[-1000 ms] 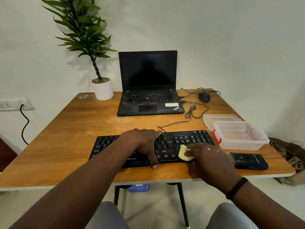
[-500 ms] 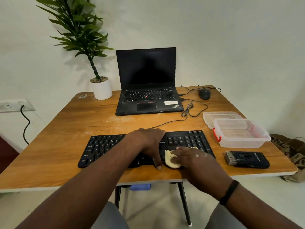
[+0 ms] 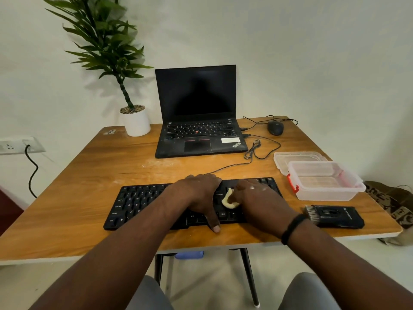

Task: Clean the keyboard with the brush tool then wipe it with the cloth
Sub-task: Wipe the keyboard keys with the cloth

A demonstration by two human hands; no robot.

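now the keyboard lies long axis left to right on the surface; the right hand presses a bunched cloth on its right half, unwiped keys leftward. left hand rests flat, bracing. brush tool lies right.

light: soft, even, indoor | shadows: plant on wall | edges: wide-angle bending | focus: sharp

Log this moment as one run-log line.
phase: wiping | left hand: rests on keyboard | right hand: presses cloth on keys | brush tool: on table, right of keyboard
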